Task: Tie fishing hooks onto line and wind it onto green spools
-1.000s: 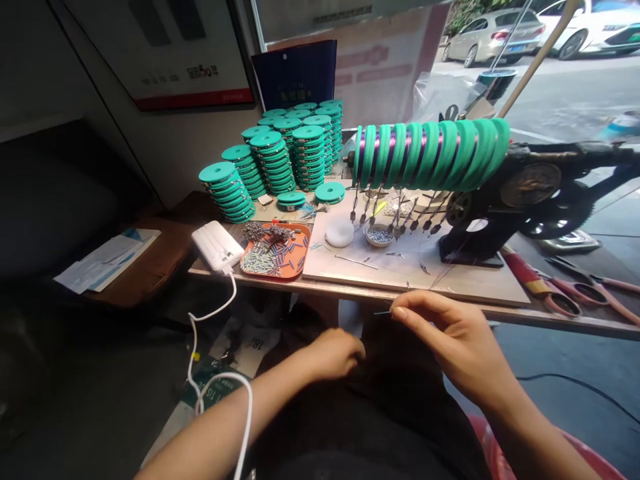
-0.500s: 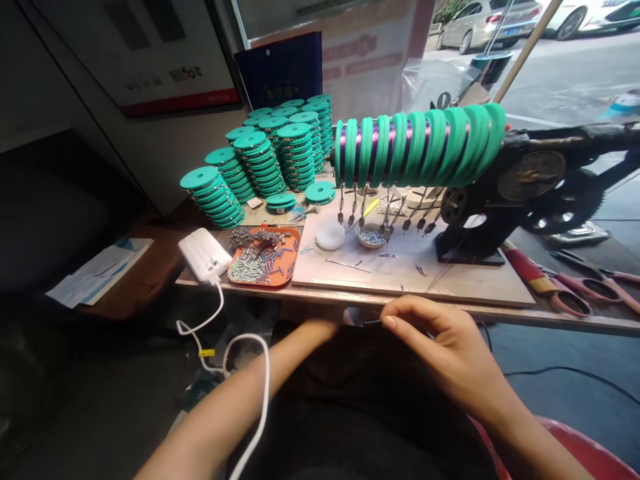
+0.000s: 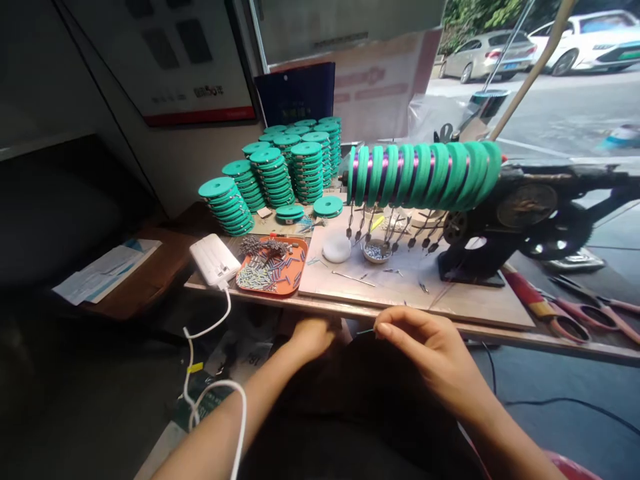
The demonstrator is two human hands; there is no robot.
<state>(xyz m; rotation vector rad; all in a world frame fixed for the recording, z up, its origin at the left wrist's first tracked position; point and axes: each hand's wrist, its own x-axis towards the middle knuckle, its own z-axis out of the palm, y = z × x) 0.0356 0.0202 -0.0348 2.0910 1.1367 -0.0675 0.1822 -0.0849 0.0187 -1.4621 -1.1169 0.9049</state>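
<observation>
Grip the thin blue-green strand (image 3: 365, 332) by its tip only. The right hand (image 3: 423, 347) holds it in a thumb-and-forefinger pinch, the free length projecting toward the left hand (image 3: 313, 337). The strand is near the front edge of the worktop (image 3: 500, 335), apparently just short of it.

The left hand is at the same edge, apart from the strand. Its fingers are turned away and in shadow; whether they hold anything cannot be told.

Recommended handling: apply light pressure, as so fine a piece will probably bend or slip if squeezed. Leave the free end exposed and steady the right wrist. Avoid brushing the metal fittings (image 3: 411, 243) that hang below the green foam spools (image 3: 425, 175), and do not knock the bowl (image 3: 377, 260) on the board (image 3: 330, 290); its small parts could spill.
</observation>
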